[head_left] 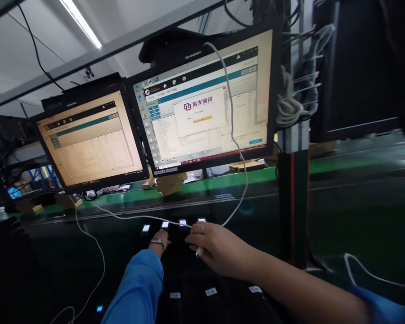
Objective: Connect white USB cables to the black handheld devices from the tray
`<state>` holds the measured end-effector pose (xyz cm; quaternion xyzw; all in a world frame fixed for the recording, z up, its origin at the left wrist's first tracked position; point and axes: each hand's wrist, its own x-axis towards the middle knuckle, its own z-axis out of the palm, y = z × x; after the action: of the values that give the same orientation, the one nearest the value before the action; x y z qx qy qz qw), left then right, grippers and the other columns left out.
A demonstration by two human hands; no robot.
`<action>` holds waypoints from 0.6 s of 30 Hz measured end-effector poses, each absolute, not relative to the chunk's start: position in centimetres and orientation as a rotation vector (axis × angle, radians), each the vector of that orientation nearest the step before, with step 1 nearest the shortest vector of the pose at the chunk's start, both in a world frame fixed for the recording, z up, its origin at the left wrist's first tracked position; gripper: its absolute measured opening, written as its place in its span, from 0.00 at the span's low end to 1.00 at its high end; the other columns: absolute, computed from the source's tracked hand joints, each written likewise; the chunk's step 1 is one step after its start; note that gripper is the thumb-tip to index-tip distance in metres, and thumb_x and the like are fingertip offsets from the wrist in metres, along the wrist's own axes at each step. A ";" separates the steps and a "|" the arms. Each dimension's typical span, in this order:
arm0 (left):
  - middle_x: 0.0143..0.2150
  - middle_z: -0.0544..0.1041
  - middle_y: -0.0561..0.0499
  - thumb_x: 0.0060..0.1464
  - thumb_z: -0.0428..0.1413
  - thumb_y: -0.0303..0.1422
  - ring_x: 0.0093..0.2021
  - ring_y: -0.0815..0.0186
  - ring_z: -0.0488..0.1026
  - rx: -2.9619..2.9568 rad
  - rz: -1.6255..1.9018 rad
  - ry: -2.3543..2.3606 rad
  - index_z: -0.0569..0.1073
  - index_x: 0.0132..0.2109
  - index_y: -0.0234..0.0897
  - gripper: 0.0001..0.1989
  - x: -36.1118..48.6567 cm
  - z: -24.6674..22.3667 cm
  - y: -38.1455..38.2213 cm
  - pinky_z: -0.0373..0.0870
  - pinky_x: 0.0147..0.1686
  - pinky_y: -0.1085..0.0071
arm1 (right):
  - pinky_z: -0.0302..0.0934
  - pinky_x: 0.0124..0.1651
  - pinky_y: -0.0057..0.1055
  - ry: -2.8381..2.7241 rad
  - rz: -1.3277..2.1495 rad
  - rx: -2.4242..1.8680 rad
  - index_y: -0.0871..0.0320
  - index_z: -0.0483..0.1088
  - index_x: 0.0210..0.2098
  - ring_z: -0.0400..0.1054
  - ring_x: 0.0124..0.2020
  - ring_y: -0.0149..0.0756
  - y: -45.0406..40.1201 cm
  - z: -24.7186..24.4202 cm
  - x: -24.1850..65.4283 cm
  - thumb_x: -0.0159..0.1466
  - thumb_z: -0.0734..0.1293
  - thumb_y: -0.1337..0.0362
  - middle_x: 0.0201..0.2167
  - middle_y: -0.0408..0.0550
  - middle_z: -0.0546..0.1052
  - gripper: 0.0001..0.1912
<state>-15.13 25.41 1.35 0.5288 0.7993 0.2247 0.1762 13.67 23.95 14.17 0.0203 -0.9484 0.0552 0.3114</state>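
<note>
- Head view, foreground: blue sleeve [138, 288] of the left arm lies nearest the lens, leading to the left hand [160, 240], which wears a wristwatch [157, 242] and reaches forward to the row of small dark devices [172, 224]; its fingers are hidden by its own back, so whether it grips anything cannot be told.
- Right hand [212, 247], ringed on one finger, stretches in from the right with fingers extended and loosely curved, fingertips [191, 245] resting just beside the same row; no object is clearly enclosed, though a white cable [234, 135] ends near the knuckles and may be touched.
- Devices sit side by side at the far edge of the dark worktop [340, 225], each showing a small lit white patch; placing them in a row keeps them within reach of both hands and below the screens.
- Further labelled pieces [211, 291] lie nearer, between the two forearms.
- Two monitors [202, 99] hang tilted above the worktop, facing down toward the worker; both display program windows.
- Green conveyor strip [222, 182] runs behind the monitors.
</note>
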 end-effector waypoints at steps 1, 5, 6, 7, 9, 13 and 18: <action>0.50 0.74 0.46 0.59 0.55 0.39 0.52 0.59 0.71 1.509 0.667 2.252 0.73 0.46 0.35 0.13 -14.9 2.0 25.8 0.67 0.54 0.52 | 0.66 0.42 0.36 -2.490 0.163 0.054 0.61 0.74 0.45 0.68 0.39 0.40 24.1 13.8 13.7 0.59 0.62 0.75 0.37 0.52 0.75 0.17; 0.50 0.76 0.46 0.61 0.52 0.39 0.50 0.61 0.72 1.595 0.786 2.214 0.73 0.47 0.35 0.14 -14.3 5.4 24.5 0.67 0.53 0.55 | 0.68 0.47 0.38 -2.463 0.242 0.093 0.62 0.72 0.49 0.68 0.45 0.42 24.7 12.7 14.4 0.56 0.59 0.79 0.43 0.55 0.74 0.23; 0.50 0.76 0.46 0.61 0.51 0.37 0.50 0.61 0.72 1.618 0.806 2.201 0.73 0.48 0.36 0.13 -14.1 6.3 23.3 0.66 0.54 0.56 | 0.68 0.48 0.38 -2.461 0.267 0.109 0.62 0.72 0.49 0.68 0.46 0.42 24.9 12.4 14.6 0.56 0.59 0.79 0.45 0.56 0.74 0.24; 0.51 0.77 0.46 0.61 0.51 0.35 0.52 0.61 0.72 1.646 0.812 2.184 0.74 0.48 0.36 0.13 -13.8 7.1 21.5 0.65 0.56 0.59 | 0.68 0.49 0.38 -2.457 0.289 0.127 0.62 0.71 0.50 0.68 0.47 0.41 25.0 12.2 14.9 0.56 0.58 0.80 0.46 0.56 0.73 0.25; 0.50 0.78 0.49 0.59 0.50 0.31 0.52 0.62 0.72 1.685 0.777 2.152 0.77 0.47 0.41 0.13 -13.1 8.3 16.9 0.63 0.57 0.66 | 0.68 0.50 0.37 -2.462 0.318 0.159 0.63 0.70 0.51 0.68 0.48 0.40 25.2 11.6 15.3 0.56 0.56 0.81 0.47 0.57 0.73 0.26; 0.55 0.76 0.49 0.58 0.49 0.35 0.56 0.57 0.71 1.564 0.647 2.239 0.74 0.53 0.43 0.18 -11.3 8.1 5.7 0.62 0.58 0.60 | 0.69 0.50 0.38 -2.491 0.316 0.171 0.64 0.71 0.50 0.69 0.48 0.40 25.1 10.6 15.1 0.54 0.54 0.83 0.47 0.57 0.74 0.29; 0.65 0.65 0.45 0.56 0.51 0.39 0.64 0.57 0.62 1.129 0.611 2.330 0.62 0.64 0.37 0.29 -10.1 5.1 -3.6 0.55 0.65 0.59 | 0.69 0.50 0.39 -2.509 0.385 0.171 0.63 0.71 0.51 0.69 0.49 0.41 23.4 9.4 13.6 0.56 0.54 0.82 0.49 0.57 0.74 0.28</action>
<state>-10.13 -3.56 5.08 0.4122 0.8506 0.2232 0.2380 13.56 23.39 9.38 0.0641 -0.9426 0.1447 0.2941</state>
